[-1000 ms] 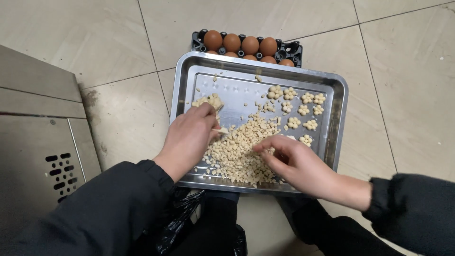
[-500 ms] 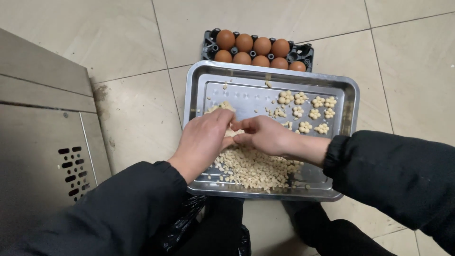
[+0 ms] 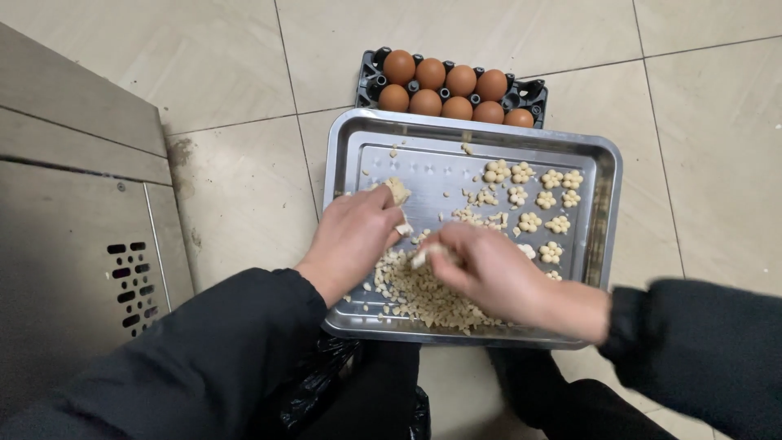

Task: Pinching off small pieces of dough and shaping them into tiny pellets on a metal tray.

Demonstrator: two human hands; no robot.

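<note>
A steel baking tray (image 3: 599,163) lies on the tiled floor. A heap of small pale dough pellets (image 3: 419,293) fills its near left part, and several flower-shaped clusters of pellets (image 3: 542,204) lie at its right. My left hand (image 3: 358,236) is closed on a lump of pale dough (image 3: 397,191) over the tray's left side. My right hand (image 3: 485,269) hovers over the heap and pinches a small piece of dough (image 3: 419,259) at its fingertips. Both hands nearly touch.
A black carton of brown eggs (image 3: 448,85) stands just beyond the tray. A grey metal cabinet (image 3: 73,236) with vent slots rises at the left. Beige floor tiles (image 3: 709,122) surround the tray. My dark trouser legs and a black bag (image 3: 326,383) lie below it.
My right hand moved left from the tray's near right to meet my left hand, then drew back slightly over the heap with a bit of dough. The view has shifted a little.
</note>
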